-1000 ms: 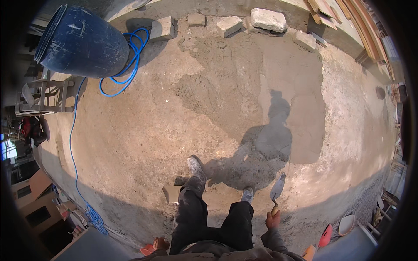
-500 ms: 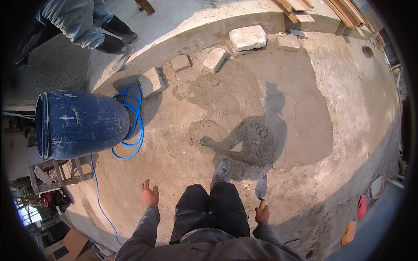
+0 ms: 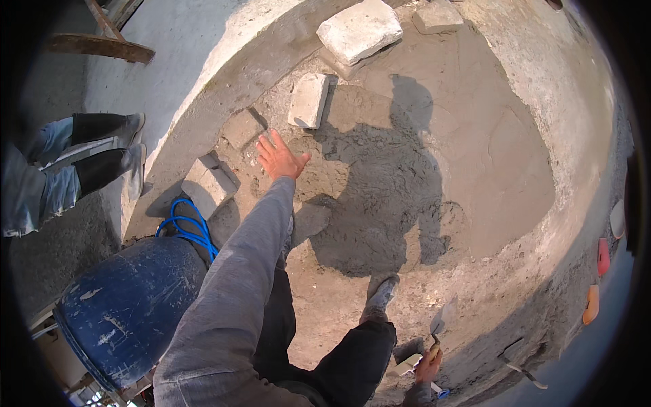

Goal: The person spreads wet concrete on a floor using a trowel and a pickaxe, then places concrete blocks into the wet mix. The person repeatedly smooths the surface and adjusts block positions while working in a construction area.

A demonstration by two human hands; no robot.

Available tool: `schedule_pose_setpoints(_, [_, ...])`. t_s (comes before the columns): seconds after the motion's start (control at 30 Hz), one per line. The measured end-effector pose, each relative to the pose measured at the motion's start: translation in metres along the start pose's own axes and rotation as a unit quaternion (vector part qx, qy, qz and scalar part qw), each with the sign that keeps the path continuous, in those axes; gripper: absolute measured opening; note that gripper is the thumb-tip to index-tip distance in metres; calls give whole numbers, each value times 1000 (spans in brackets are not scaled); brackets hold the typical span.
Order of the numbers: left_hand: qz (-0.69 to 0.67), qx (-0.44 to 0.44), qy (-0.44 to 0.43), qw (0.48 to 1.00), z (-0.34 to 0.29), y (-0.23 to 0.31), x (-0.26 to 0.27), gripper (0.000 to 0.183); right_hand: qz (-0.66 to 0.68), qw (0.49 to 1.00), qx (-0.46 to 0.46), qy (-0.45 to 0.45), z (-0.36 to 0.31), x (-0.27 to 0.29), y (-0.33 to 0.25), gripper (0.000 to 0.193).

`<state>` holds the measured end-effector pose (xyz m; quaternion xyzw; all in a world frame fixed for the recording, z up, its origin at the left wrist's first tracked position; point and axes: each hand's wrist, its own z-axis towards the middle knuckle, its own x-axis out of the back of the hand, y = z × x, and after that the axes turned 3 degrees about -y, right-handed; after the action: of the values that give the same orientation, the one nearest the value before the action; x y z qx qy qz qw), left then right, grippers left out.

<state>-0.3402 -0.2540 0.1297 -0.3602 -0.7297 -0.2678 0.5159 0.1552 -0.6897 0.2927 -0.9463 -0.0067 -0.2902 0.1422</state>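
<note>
My left hand reaches forward over the ground with its fingers spread and nothing held. Closest to it are a low grey-brown block and a pale block standing just beyond the fingertips; contact with either cannot be made out. Down by my right leg, my right hand is closed around the handle of a pointed trowel, its blade angled away from me. Rough wet mortar lies in front of my feet, partly under my shadow. It meets a smoothed patch of mortar on the right.
A blue barrel and coiled blue hose lie left, near a tilted block. Beyond a raised concrete edge stands a person in black boots. A large pale block sits far ahead; orange and red objects lie right.
I have stepped forward and leftward toward the blocks. My left hand has swung up and ahead from beside my leg. The trowel stays in my right hand, low on the right.
</note>
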Motion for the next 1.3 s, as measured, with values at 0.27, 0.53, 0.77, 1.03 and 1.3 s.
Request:
schedule_pose_setpoints(0.27, [-79, 22, -13, 997, 155, 65, -55, 120, 32, 977, 205, -47, 154, -226, -138, 29])
schedule_pose_setpoints(0.53, [-394, -216, -164, 878, 195, -48, 30, 119, -82, 897, 435, -9, 266, -324, -273, 45])
schedule_pose_setpoints(0.77, [-270, -371, 86, 885, 178, -96, 201, 108, 9, 940, 341, -1, 307, -381, -370, 58])
schedule_pose_setpoints(1.03, [-140, -387, 326, 851, 326, -107, 259, 91, -2, 923, 340, -181, 246, -484, -467, 58])
schedule_pose_setpoints(1.3, [-51, -393, 278, 875, 374, -87, 257, 89, -217, 813, 534, -82, 213, -543, -420, 55])
